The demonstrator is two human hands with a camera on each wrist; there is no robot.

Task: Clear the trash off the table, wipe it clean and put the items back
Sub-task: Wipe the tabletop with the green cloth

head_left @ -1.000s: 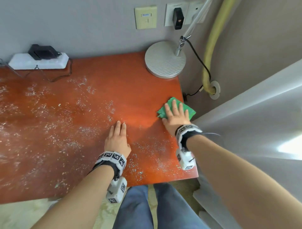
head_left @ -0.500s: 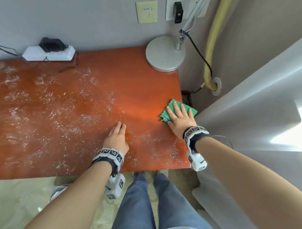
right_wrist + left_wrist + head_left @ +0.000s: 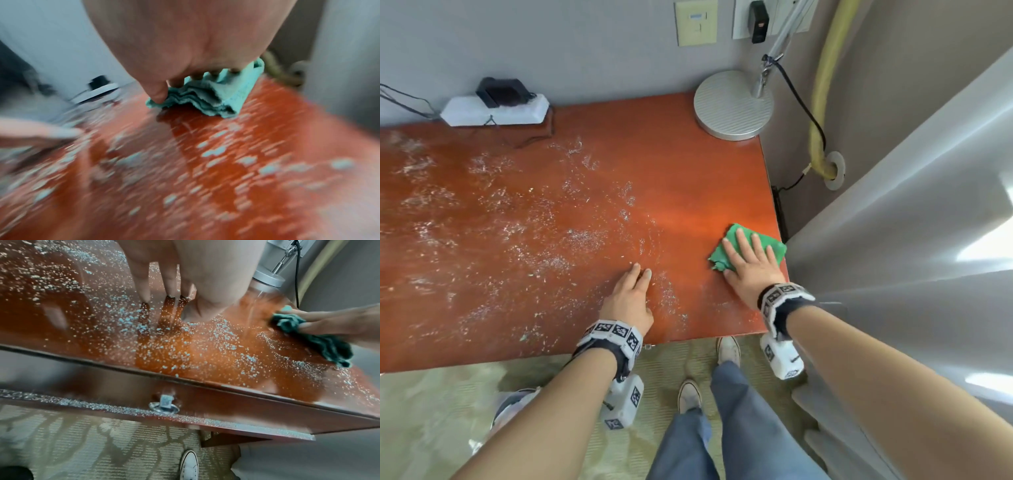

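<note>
A folded green cloth [image 3: 736, 247] lies on the red-brown table [image 3: 688, 178] near its right edge. My right hand [image 3: 751, 260] presses flat on the cloth with straight, spread fingers; in the right wrist view the cloth [image 3: 207, 97] bunches under the fingertips. My left hand [image 3: 631, 296] rests on the table near the front edge, fingers straight and touching the surface [image 3: 156, 288]. White crumbs [image 3: 524, 233] cover the left and middle of the table and lie around the left hand. The cloth [image 3: 314, 337] shows at the right of the left wrist view.
A round grey lamp base [image 3: 732, 104] stands at the back right corner. A white power strip [image 3: 494, 109] with a black plug sits against the wall at the back left. A drawer front with a metal knob [image 3: 164, 404] lies below the front edge. A white curtain [image 3: 911, 205] hangs right.
My right hand has drawn the cloth along the right edge toward the front of the table. The left hand has stayed in about the same place.
</note>
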